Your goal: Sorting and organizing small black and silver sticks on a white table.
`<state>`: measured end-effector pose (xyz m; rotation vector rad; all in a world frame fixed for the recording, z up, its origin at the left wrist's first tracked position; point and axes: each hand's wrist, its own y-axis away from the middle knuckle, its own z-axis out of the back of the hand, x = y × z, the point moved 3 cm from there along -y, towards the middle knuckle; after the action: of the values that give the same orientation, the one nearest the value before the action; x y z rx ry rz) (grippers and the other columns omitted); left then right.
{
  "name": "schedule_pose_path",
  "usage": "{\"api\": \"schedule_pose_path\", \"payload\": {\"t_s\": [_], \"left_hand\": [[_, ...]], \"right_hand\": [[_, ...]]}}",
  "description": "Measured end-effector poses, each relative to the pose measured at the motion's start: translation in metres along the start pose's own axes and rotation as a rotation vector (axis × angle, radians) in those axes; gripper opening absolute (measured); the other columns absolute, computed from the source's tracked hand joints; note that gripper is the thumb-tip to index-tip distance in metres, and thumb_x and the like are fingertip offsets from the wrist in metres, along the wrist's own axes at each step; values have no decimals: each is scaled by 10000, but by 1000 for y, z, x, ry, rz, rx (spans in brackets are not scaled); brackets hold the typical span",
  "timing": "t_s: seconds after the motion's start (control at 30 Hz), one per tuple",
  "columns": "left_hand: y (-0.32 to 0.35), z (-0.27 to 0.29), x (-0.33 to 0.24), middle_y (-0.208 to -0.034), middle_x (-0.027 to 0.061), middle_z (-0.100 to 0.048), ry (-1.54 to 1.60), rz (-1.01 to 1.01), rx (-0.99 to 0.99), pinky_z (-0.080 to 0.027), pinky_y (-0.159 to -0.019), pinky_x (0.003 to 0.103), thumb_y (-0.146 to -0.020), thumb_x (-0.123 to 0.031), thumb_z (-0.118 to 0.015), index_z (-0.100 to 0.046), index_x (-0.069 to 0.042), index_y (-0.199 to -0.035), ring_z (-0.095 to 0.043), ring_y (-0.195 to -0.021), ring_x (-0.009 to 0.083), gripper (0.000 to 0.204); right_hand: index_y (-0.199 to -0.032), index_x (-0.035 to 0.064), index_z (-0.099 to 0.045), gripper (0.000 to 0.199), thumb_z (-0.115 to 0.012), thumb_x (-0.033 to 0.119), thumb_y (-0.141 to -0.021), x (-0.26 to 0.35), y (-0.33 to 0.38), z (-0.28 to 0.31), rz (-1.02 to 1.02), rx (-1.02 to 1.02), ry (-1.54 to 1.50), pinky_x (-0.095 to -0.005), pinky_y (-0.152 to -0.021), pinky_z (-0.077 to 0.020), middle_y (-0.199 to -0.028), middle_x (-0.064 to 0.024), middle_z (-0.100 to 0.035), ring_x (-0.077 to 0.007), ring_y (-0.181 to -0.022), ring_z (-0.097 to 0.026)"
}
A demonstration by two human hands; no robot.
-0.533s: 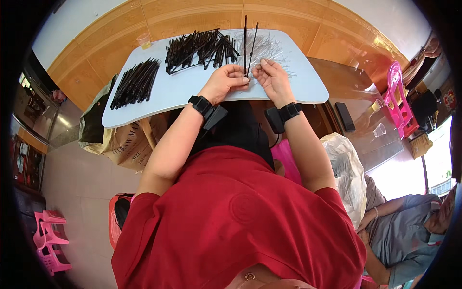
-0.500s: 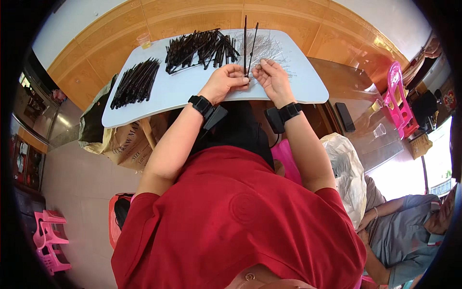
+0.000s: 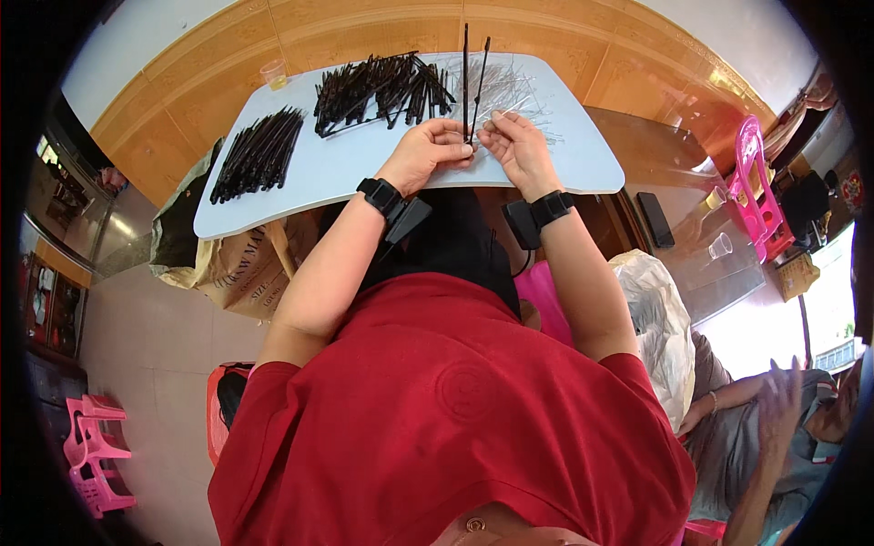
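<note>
The grip of the left hand [image 3: 426,153] is closed: two thin black rods [image 3: 472,80] are pinched at their lower ends between its fingertips and held upright above the near edge of the worktop [image 3: 583,159]. The grip of the right hand [image 3: 517,146] is curled just beside the left, its fingertips brought up to the same lower ends of the rods; whether it actually clamps them cannot be told. The hands almost touch each other. A black band with a small black box is worn on each wrist.

The rods are long, slender and dark, standing side by side; the right one leans slightly away at its top, and both reach beyond the far edge of the worktop in the picture.

The worktop is pale blue-white with rounded corners. A loose heap of black sticks [image 3: 378,89] lies on it behind the left hand, many crossing each other. A tidier bundle of black sticks [image 3: 258,153] lies well apart at the left end, laid roughly parallel. A spread of thin silvery wires [image 3: 514,91] lies behind the right hand, near the upright rods.

A small clear cup [image 3: 273,75] with yellowish liquid stands at the far left corner of the worktop. A brown paper sack [image 3: 241,264] is seen under the left end, and a clear plastic bag [image 3: 655,323] at the right of the person; their contents cannot be made out.
</note>
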<state>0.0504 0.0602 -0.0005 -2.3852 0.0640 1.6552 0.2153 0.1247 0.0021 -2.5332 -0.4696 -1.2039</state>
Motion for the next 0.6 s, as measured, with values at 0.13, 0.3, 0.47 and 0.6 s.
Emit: {"api": "schedule_pose_path", "payload": {"t_s": [0.13, 0.3, 0.47, 0.6], "left_hand": [[1, 0, 0, -979, 96, -646, 14, -8, 6, -572, -775, 298, -837, 43, -655, -554, 20, -1109, -657, -881, 186, 291], [0, 0, -1, -976, 95, -650, 35, -6, 30, -572, -770, 296, -839, 44, -653, -563, 13, -1102, -659, -879, 186, 279], [0, 2, 1, -1009, 86, -653, 29, 7, 40, -567, -775, 289, -855, 34, -638, -566, -4, -1118, -656, -891, 179, 275], [0, 0, 0, -988, 89, -652, 37, -4, 27, -569, -769, 292, -850, 37, -643, -566, 3, -1106, -659, -879, 184, 270]], "right_hand": [[-982, -14, -527, 130, -585, 87, -925, 0, 0, 0, -5, 15, -8, -277, -693, -559, -843, -101, -618, -204, -765, -655], [-957, -8, -542, 118, -587, 96, -927, 0, -2, 2, -19, 37, 13, -266, -697, -558, -838, -98, -624, -194, -755, -655], [-927, -4, -556, 115, -581, 108, -934, 1, 1, -2, -17, 42, 7, -260, -692, -556, -837, -93, -633, -184, -741, -656], [-920, -4, -557, 119, -575, 112, -939, 2, 1, -2, -5, 28, -4, -259, -689, -555, -839, -94, -635, -185, -741, -657]]}}
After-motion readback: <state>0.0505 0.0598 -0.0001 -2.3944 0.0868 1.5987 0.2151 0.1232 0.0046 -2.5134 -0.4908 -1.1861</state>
